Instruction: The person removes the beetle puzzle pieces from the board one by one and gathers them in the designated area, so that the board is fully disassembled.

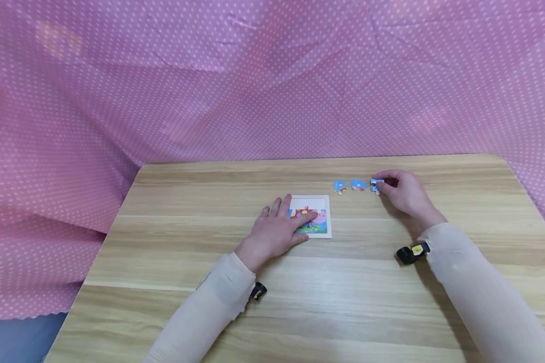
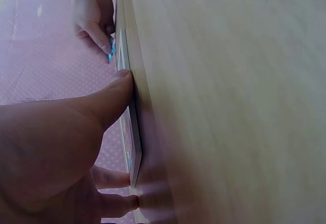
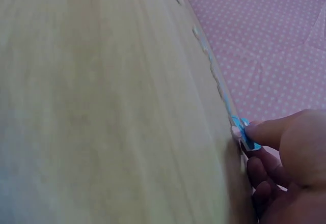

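Right grip (image 1: pixel 407 194) pinches a blue puzzle piece (image 1: pixel 374 187); beneath the spread left grip (image 1: pixel 274 232), a tray (image 1: pixel 329 218) holds a partial picture (image 1: pixel 319 228).

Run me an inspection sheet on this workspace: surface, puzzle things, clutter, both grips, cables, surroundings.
Surface: light wood-grain table.
Job's things: white-framed puzzle board, partly covered by a hand, its upper strip blank; loose blue pieces in a row beyond its far right corner.
Clutter: nothing seen.
Grips: left grip rests on the board, fingers extended; right grip pinches a blue-patterned piece.
Cables: nothing seen.
Surroundings: pink dotted cloth behind the table.
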`<state>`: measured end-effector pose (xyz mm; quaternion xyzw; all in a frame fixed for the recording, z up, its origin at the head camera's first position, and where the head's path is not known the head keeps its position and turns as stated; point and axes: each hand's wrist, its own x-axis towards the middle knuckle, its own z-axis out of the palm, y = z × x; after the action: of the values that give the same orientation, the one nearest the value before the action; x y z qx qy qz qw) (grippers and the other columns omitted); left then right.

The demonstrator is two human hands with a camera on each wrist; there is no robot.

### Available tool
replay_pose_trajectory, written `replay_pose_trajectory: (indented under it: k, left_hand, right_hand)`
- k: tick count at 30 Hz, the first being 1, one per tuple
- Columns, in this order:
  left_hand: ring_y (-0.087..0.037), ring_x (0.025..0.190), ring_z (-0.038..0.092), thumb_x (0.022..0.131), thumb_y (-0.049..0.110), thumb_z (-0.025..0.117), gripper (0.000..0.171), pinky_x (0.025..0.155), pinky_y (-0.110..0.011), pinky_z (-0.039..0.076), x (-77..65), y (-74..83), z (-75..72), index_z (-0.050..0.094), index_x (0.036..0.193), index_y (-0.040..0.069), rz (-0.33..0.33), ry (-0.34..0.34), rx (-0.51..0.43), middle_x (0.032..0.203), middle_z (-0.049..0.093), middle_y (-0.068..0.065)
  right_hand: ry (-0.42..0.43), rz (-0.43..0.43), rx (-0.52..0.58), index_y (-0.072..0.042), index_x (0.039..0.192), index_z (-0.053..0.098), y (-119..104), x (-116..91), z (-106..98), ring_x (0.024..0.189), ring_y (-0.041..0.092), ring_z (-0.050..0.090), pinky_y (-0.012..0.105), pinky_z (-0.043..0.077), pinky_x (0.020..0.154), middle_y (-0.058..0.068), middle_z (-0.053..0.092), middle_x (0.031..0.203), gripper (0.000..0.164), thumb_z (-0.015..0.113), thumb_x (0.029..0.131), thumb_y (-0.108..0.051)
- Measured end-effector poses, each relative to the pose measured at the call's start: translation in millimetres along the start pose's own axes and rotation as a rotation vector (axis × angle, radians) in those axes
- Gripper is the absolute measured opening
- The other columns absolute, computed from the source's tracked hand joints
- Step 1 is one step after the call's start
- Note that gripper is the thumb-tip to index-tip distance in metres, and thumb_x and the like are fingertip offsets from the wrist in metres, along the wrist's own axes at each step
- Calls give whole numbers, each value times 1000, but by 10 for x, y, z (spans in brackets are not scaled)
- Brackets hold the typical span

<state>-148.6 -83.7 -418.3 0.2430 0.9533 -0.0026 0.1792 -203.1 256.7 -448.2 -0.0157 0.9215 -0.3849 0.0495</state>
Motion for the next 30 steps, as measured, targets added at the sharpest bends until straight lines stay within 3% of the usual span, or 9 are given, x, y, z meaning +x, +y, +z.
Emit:
replay_pose_trajectory:
  k: [4,12,22,30]
  left_hand:
    - [-46,166,24,109,61,52,62,131,-62,30,-1,8,-5,30,166,55,2,7,3,181,14,-22]
    - [-46,166,23,109,60,51,61,132,-63,29,6,11,1,31,167,54,8,5,-9,181,13,-23]
    - [-47,166,23,109,59,52,62,132,-63,29,-7,11,-2,30,167,54,7,-1,-14,180,14,-23]
    - [-47,166,23,109,61,52,62,132,-63,29,-1,6,19,31,166,53,7,19,-16,180,15,-23]
  right_hand:
    - [10,-21,-41,-2,137,70,14,17,6,96,28,53,37,43,79,20,63,112,31,57,112,-14]
    - [18,-62,-60,3,136,69,42,26,23,107,35,56,40,44,86,27,55,130,31,58,111,-12]
    - [2,-76,-49,5,137,67,31,3,28,113,40,59,48,47,95,29,54,133,35,64,108,-15]
    - [-9,-55,-39,5,139,65,26,0,29,115,40,57,47,47,95,29,52,136,36,62,109,-14]
